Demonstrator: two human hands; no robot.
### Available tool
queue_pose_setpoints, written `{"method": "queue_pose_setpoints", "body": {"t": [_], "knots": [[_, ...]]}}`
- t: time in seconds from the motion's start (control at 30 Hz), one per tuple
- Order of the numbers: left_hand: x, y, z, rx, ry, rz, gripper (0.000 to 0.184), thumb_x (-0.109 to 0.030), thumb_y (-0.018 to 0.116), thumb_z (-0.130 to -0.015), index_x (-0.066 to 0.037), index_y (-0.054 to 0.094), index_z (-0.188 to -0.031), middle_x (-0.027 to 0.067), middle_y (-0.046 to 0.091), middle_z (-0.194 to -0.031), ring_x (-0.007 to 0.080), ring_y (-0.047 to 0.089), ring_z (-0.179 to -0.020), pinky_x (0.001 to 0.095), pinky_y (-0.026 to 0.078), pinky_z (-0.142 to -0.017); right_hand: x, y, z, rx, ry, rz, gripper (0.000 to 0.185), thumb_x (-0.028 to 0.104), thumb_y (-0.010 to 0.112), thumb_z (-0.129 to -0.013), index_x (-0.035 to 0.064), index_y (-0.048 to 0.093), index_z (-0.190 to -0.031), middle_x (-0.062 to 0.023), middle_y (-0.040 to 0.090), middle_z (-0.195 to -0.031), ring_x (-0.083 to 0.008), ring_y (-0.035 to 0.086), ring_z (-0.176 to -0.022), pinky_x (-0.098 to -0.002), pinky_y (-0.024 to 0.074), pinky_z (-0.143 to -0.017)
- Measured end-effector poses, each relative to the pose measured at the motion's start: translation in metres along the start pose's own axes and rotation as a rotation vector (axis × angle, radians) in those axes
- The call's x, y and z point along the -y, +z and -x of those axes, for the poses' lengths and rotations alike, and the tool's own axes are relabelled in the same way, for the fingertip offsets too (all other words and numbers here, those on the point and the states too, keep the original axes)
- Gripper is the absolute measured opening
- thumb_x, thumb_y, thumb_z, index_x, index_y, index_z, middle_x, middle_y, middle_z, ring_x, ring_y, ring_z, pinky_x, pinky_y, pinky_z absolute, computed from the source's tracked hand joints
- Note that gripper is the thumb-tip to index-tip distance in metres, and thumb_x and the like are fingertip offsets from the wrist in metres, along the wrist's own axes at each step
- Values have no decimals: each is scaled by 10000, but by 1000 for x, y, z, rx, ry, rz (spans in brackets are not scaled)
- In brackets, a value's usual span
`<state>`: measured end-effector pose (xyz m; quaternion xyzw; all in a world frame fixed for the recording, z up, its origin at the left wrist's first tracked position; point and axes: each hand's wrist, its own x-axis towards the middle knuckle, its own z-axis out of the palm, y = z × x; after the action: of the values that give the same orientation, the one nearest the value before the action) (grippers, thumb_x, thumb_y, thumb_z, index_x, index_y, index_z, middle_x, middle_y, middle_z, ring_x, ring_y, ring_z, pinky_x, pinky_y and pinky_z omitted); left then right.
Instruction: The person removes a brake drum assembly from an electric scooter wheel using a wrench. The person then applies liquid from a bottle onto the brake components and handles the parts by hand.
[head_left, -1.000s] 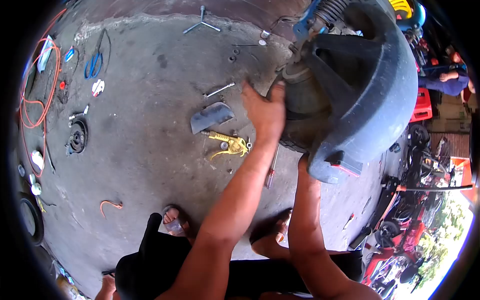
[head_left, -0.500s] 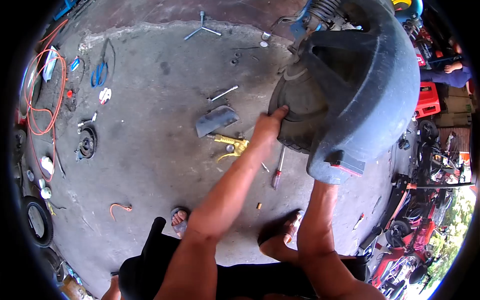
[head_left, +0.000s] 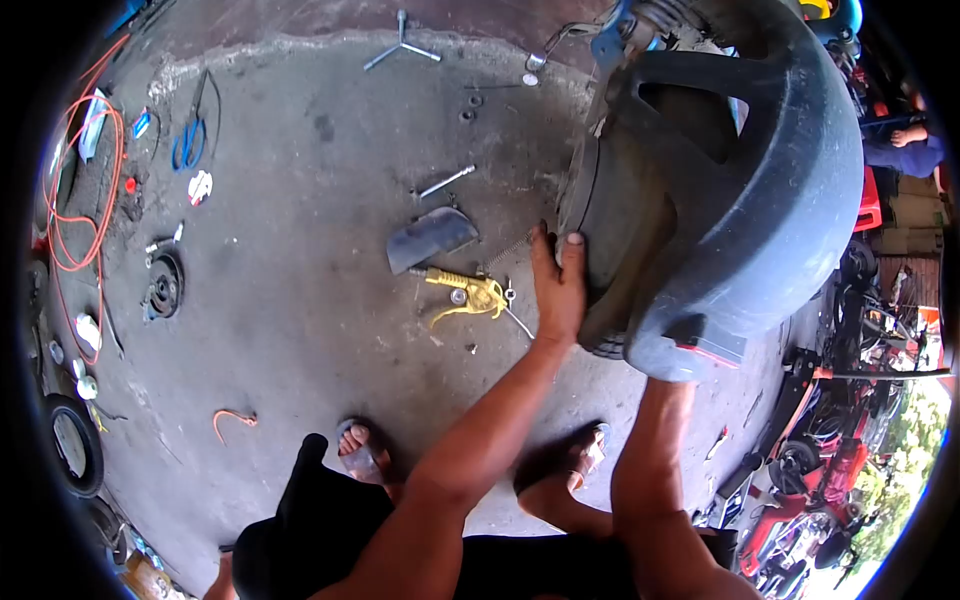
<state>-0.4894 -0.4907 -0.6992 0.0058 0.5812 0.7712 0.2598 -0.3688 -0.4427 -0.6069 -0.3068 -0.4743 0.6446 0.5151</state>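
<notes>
A grey plastic motorcycle fender [head_left: 790,210] arches over a wheel with a black tire [head_left: 604,342] at the upper right. My left hand [head_left: 560,295] is at the wheel's left side, thumb and fingers stretched out and apart, seemingly touching its edge. My right forearm [head_left: 664,430] reaches up behind the fender's lower end, beside a red reflector [head_left: 712,354]; that hand is hidden. Left of my left hand, a yellow air blow gun [head_left: 470,294] lies on the floor, below a dark curved plastic piece [head_left: 432,240].
On the concrete floor [head_left: 300,330] lie a three-way wrench [head_left: 402,45], a metal wrench [head_left: 447,181], blue-handled scissors [head_left: 188,145] and a round hub part [head_left: 165,287]. An orange hose [head_left: 108,215] coils at left. Motorcycle parts [head_left: 800,460] crowd the right side, where another person's hand [head_left: 908,135] shows.
My left hand has shifted down and right along the wheel, its fingers straightening out. Wheel and fender have swung slightly right, and the red-handled screwdriver is now out of sight.
</notes>
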Motion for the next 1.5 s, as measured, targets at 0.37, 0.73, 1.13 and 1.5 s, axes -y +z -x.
{"method": "queue_pose_setpoints", "body": {"t": [0.37, 0.73, 1.13, 1.5], "knots": [[-47, 5, 58, 29, 214, -137, 656, -337, 527, -934, 47, 258, -1393, 291, 343, -1321, 416, 368, -1202, 454, 284, -1020, 20, -81, 7, 34, -197, 664, 415, 247, 479, -936, -5, 436, -1262, -137, 540, -1186, -218, 518, -1105, -367, 388, -976], [-11, -36, 94, 156, 133, -65, 686, -204, 713, -814, -21, 343, -1361, 164, 471, -1221, 258, 470, -1113, 366, 377, -963, 98, -28, 22, 463, -93, 1222, 590, 404, 773, -709, 11, 550, -1088, -97, 595, -1017, -202, 577, -930, -351, 463, -802], [-32, -45, 14, 372, 15, 222, 360, 28, 668, -799, 33, 556, -1141, 79, 638, -981, 118, 602, -860, 244, 498, -749, 84, -25, 21, 427, -240, 1230, 556, 456, 703, -686, 30, 591, -1026, -92, 612, -942, -222, 581, -862, -346, 451, -786], [-28, -52, 9, 410, 48, -99, 328, 23, 702, -768, 44, 596, -1078, 51, 652, -922, 73, 595, -807, 214, 489, -724, 86, -20, 22, 499, -286, 1187, 628, 454, 715, -688, 25, 560, -1120, -90, 608, -1006, -216, 579, -918, -337, 448, -816]]}}
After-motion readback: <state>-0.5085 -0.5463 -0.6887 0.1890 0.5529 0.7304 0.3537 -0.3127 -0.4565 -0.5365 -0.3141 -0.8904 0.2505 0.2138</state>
